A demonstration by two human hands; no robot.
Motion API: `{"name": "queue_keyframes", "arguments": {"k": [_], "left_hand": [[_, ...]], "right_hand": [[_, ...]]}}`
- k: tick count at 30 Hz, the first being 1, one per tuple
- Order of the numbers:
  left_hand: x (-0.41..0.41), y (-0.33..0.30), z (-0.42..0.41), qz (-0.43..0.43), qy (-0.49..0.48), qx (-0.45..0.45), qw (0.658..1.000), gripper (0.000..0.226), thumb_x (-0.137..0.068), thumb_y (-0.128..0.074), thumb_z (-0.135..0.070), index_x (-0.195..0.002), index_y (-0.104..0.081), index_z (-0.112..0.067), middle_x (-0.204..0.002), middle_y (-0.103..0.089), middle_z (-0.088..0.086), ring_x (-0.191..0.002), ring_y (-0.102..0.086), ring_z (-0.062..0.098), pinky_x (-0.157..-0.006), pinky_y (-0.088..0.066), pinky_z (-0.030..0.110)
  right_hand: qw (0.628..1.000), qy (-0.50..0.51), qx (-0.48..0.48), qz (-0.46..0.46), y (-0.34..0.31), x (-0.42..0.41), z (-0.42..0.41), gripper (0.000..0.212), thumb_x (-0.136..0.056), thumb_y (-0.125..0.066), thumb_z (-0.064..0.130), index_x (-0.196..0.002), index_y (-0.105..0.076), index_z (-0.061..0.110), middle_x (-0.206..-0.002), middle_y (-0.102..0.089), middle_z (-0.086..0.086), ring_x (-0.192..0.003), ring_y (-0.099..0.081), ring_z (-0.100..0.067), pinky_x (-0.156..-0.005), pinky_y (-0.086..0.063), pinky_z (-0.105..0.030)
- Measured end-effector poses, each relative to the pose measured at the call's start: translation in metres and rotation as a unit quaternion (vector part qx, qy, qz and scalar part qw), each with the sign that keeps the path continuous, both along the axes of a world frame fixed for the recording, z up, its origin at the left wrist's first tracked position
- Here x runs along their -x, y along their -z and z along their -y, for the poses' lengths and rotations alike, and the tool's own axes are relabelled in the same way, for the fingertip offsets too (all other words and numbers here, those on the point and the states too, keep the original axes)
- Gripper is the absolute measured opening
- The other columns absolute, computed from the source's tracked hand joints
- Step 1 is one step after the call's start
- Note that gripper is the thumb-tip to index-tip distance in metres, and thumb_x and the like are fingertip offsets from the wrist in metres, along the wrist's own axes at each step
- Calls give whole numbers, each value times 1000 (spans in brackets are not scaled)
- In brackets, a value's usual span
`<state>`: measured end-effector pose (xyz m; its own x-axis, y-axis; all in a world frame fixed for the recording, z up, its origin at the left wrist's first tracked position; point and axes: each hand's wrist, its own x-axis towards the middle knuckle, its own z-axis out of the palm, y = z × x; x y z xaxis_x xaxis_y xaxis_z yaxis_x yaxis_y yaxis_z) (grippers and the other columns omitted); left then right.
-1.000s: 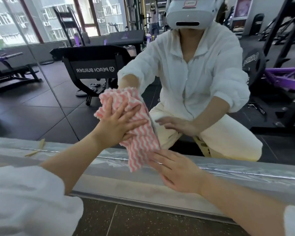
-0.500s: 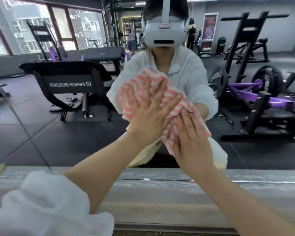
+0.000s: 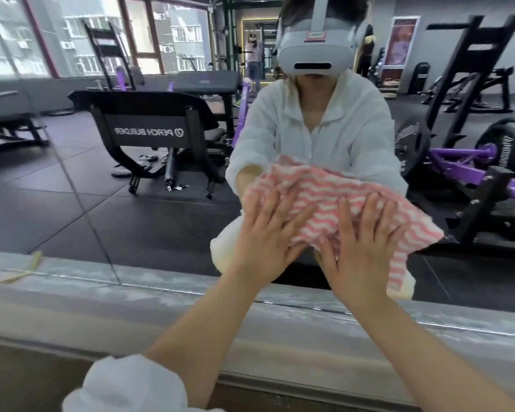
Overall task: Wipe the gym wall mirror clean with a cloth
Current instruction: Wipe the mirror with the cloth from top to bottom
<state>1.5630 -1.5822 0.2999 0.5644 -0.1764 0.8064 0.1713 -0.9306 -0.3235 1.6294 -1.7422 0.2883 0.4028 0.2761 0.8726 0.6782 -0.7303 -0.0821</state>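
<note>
Right at center frame, both the left hand and right hand are pressing flat-fingered on the pink-and-white striped cloth against the wall mirror; its loose right corner is probably going to bunch up and leave streaks.

Pink-and-white wavy-striped cloth; white sleeve; purple, black gym machine.

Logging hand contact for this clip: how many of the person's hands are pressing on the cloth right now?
2. The left hand lies flat on the cloth's left part; the right hand lies flat on its right part, both pressing it against the mirror.
</note>
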Motion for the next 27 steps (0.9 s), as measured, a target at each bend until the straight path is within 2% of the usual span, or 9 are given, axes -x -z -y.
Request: {"name": "queue_keyframes", "arguments": {"k": [2,5,11,13,16,18,23,25,27], "left_hand": [[23,21,-22,-5,-45,34,998,72,-97,-31,-56,-153,0,-25,-160,11,7,-147,-2,29,-116,-10,51],[56,47,-44,-22,-118,115,986,74,-94,-31,-52,-153,3,-23,-158,-3,16,-147,0,29,-113,-11,54],[99,76,-65,-27,-138,332,933,55,-90,-36,-29,-144,-31,-23,-147,-38,18,-133,-39,40,-105,-27,62],[111,86,-81,12,-120,397,910,52,-88,-41,-17,-139,-36,-22,-145,-42,17,-129,-43,42,-104,-33,63],[129,111,-101,72,-156,487,856,48,-88,-52,-2,-134,-49,-13,-141,-47,15,-129,-42,41,-105,-35,56],[142,132,-105,96,-177,537,819,41,-89,-52,-2,-130,-55,-8,-138,-49,16,-129,-41,39,-106,-35,52],[160,150,-114,111,-184,576,789,44,-90,-50,4,-131,-53,-8,-139,-47,12,-129,-38,31,-106,-31,41],[161,145,-122,129,-182,586,779,46,-90,-48,4,-134,-50,-7,-140,-47,11,-129,-38,29,-107,-28,36],[163,141,-127,147,-185,606,760,46,-91,-47,2,-136,-48,-7,-139,-47,10,-129,-38,27,-107,-28,33]], "right_hand": [[998,-7,41,51,-6,2,-18,64,-98,-33,48,-154,-8,27,-156,-6,-17,-144,0,-42,-110,3,-64],[991,-26,86,102,-12,12,-54,62,-98,-34,50,-152,-19,24,-155,-12,-15,-146,8,-38,-110,9,-64],[963,-62,207,161,-17,43,-126,66,-90,-33,58,-149,-29,28,-155,-15,-13,-142,2,-37,-108,15,-64],[948,-85,242,189,-14,50,-145,70,-84,-44,60,-146,-37,30,-154,-18,-12,-141,1,-37,-107,17,-64],[917,-100,304,236,-10,61,-172,83,-70,-65,64,-143,-43,31,-156,-28,-10,-140,-8,-39,-106,16,-65],[901,-103,350,233,-9,72,-188,88,-66,-68,68,-143,-44,34,-155,-30,-9,-138,-11,-39,-104,17,-66],[847,-77,448,276,3,97,-240,77,-85,-50,62,-151,-21,35,-161,-6,-10,-144,-2,-44,-90,28,-71],[798,-105,509,305,8,109,-263,66,-96,-40,48,-153,-12,32,-161,7,-11,-145,7,-42,-79,36,-69],[761,-107,549,329,23,113,-287,59,-98,-41,39,-152,-17,34,-161,4,-11,-145,7,-41,-78,38,-66]]}}
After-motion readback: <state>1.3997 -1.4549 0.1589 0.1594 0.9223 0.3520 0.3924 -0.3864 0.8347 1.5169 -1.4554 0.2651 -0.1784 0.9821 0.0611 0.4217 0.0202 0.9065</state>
